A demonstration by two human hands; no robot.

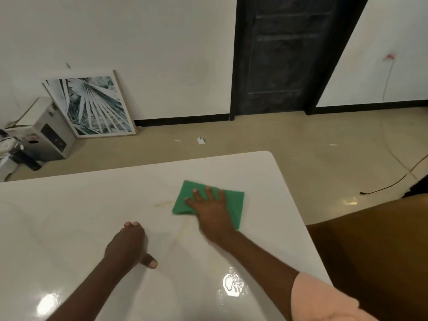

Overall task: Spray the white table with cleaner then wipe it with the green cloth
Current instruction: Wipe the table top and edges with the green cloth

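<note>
Head view, single frame: one white table [81, 216] fills the lower part of the picture, its rounded far corner toward the upper right, glossy, with bright glare patches near the bottom edge. One green cloth [234, 200] lies flat on the table near that far right corner, folded roughly square. Right hand [212, 208] is spread open, palm down, pressed flat on top of the cloth; four fingers visible and splayed, nothing pinched or gripped, hand edges blurred. Right forearm runs back to the lower right, ending in one pale pink sleeve [324, 300]. Left hand [128, 245] rests on the bare table, well apart from the cloth, toward the near left; fingers curled loosely downward with tips touching the surface, thumb stuck out to the right, holding nothing. One small wet patch [232, 282] glistens on the table just beside the right forearm. One faint yellowish smear [162, 204] sits just left of the cloth. Off the table: one framed palm-leaf picture [90, 105] leaning against the white wall, one pale box [49, 130] beside it on the floor, one dark door [287, 54], one black cable [391, 184] trailing across the beige floor at right, one scrap of paper [201, 140] on the floor. No spray bottle is visible
</note>
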